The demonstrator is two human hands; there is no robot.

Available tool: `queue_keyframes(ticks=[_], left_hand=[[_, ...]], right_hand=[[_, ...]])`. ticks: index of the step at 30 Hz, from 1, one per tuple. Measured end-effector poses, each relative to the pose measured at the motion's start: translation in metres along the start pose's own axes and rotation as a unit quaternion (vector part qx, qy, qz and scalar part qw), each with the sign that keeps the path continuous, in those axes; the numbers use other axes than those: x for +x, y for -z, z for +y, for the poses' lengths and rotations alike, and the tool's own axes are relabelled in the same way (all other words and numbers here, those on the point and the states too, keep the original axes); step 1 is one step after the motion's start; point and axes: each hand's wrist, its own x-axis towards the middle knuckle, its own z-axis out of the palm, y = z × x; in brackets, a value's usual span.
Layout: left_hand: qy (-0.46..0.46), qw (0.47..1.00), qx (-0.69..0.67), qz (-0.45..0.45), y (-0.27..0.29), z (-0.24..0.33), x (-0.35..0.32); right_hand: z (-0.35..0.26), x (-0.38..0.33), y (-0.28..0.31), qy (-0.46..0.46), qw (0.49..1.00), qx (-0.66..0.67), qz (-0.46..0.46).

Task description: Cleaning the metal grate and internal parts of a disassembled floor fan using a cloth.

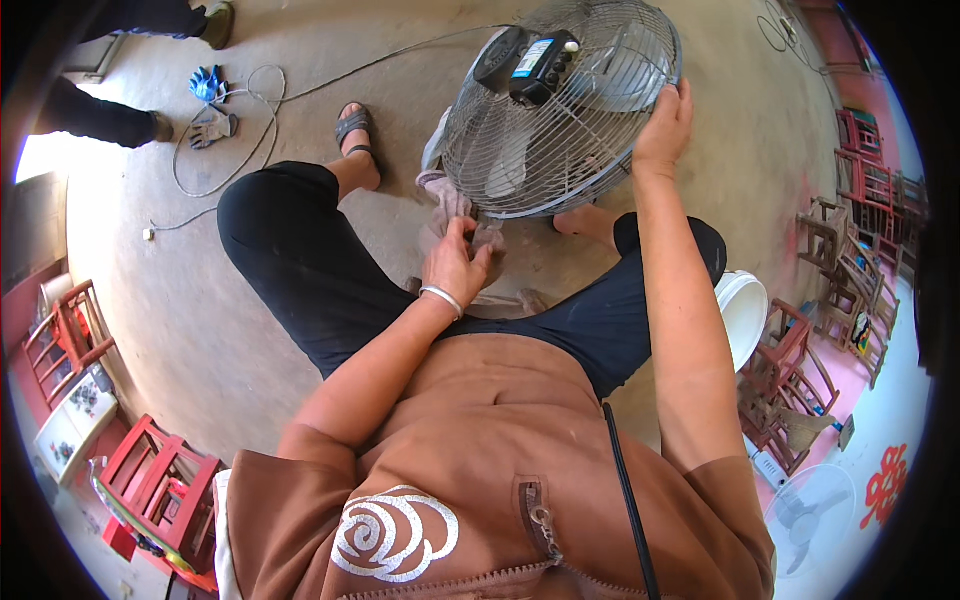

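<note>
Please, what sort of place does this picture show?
Probably a plain room, perhaps in a home: wooden chairs along a pink and white wall, a floor like bare concrete, and a red decoration.

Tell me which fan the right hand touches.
The big fan with a black box on it: the right hand is on its rim. The pale fan at lower right has no hand on it.

Tilted grey wire-caged fan (pixel 562 112), crumpled cloth (pixel 446 204) alongside

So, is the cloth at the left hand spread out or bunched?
Bunched: the greyish cloth shows creased folds, gathered at the left hand.
</note>
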Motion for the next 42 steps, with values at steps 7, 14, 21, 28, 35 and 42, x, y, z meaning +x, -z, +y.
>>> queue_keyframes(ticks=[7,14,21,28,35,42], left_hand=[[0.005,0.992,-0.129,0.011,-0.028,-0.028,0.02],[0.019,0.956,-0.29,-0.024,-0.037,-0.019,0.035],[-0.003,0.946,-0.321,-0.041,-0.048,-0.026,0.046],[-0.003,0.971,-0.237,-0.023,-0.044,-0.054,0.038],[-0.163,0.956,0.243,0.034,0.001,-0.016,0.012],[0.087,0.965,-0.177,-0.172,0.039,-0.004,0.038]], right_hand=[[0.0,-0.001,-0.007,0.009,1.0,0.023,0.004],[0.013,0.001,-0.009,0.007,0.999,0.035,0.01],[0.004,-0.001,-0.006,0.03,0.999,0.006,0.036],[-0.001,-0.004,-0.01,0.045,0.998,-0.006,0.041],[0.009,-0.002,-0.009,0.049,0.997,0.045,0.043],[0.007,-0.003,-0.01,0.037,0.999,0.029,0.027]])
